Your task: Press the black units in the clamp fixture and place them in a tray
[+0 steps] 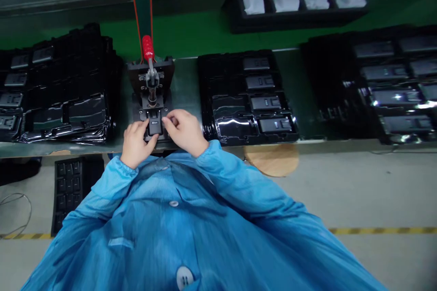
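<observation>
A small black plastic case [155, 123] with light lettering lies in the base of a toggle clamp fixture [152, 84]. The clamp's red handle [147, 47] points up. My left hand [137, 143] is at the case's left side, its fingers along the left edge and its thumb at the near edge, closed on it. From the right, my right hand [186, 131] reaches to the case's right edge. Its fingers are curled together in a pinch there; whatever is between them is hidden.
Stacked black trays [68, 95] stand on the left, with more trays [232, 100] holding dark parts on the right and further trays [341, 82] beyond. A black bin [297, 20] with white packets sits behind. Below the bench edge are a round stool [273, 161] and a black tray [58, 218].
</observation>
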The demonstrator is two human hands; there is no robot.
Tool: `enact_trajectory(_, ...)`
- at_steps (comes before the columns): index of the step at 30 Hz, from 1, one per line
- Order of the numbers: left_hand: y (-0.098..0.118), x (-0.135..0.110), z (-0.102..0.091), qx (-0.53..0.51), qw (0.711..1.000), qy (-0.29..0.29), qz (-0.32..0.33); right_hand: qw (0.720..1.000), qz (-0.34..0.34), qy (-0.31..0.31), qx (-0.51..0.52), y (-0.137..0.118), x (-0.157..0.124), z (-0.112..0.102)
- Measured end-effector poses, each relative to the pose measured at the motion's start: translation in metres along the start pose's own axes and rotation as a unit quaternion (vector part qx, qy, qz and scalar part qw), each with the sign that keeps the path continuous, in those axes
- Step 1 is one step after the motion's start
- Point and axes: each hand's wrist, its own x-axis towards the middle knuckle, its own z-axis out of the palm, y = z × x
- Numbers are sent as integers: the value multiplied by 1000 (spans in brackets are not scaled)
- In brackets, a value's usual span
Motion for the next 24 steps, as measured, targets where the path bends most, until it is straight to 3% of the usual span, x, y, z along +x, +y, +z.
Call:
enact_trajectory(3, 1, -10, -4, -36, 998, 37, 19, 983, -94, 138, 76, -25, 18, -37)
enact_trajectory(5, 4, -22, -9, -54, 995, 79, 23, 968, -146, 183, 89, -46, 38, -58)
enact_trajectory(7, 6, -39, -17, -65, 992, 105, 20, 965, -183, 172, 77, -67, 59, -71)
enact_trajectory(10, 5, -73, -33, -80, 991, 102, 16, 973, -205, 107, 28, -90, 84, -75)
enact_trajectory(15, -8, -115, -66, -73, 988, 127, -39, 982, -177, 62, -25, -107, 93, -75)
enact_trajectory(19, -7, -114, -90, -81, 984, 146, -54, 981, -175, 59, -63, -110, 82, -79)
enact_trajectory(24, 6, -80, -104, -109, 983, 147, -8, 978, -197, 61, -46, -104, 74, -75)
